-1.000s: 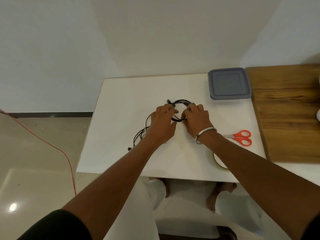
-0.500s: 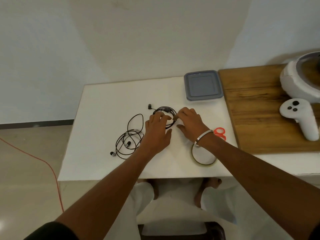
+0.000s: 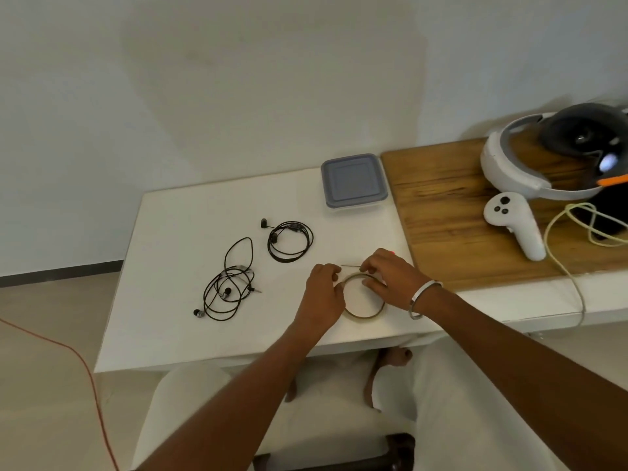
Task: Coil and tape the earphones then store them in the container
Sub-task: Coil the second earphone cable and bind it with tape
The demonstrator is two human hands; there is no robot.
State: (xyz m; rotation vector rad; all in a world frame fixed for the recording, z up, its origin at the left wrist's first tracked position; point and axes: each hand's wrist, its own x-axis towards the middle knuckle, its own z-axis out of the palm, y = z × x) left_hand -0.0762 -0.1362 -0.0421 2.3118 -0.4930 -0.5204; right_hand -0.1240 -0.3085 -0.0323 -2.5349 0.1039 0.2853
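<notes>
A neatly coiled black earphone (image 3: 290, 240) lies free on the white table (image 3: 190, 215). A second black earphone (image 3: 228, 287) sprawls in loose loops to its left. The thin tape roll (image 3: 365, 312) lies near the table's front edge. My left hand (image 3: 324, 294) grips the roll's left rim. My right hand (image 3: 387, 273) holds the roll's far side and pinches a strip of tape that stretches left from its fingers. The grey-lidded container (image 3: 353, 180) sits shut at the table's back right.
A wooden board (image 3: 452, 212) adjoins the table on the right, bearing a white headset (image 3: 530, 158), a white controller (image 3: 513, 222) and a pale cable (image 3: 564, 253). A sliver of the red scissors shows behind my right hand. A red cord (image 3: 85, 368) runs across the floor at left.
Both hands left the coiled earphone, which now lies free, and moved right and nearer to the tape roll, gripping it. The view swung rightward.
</notes>
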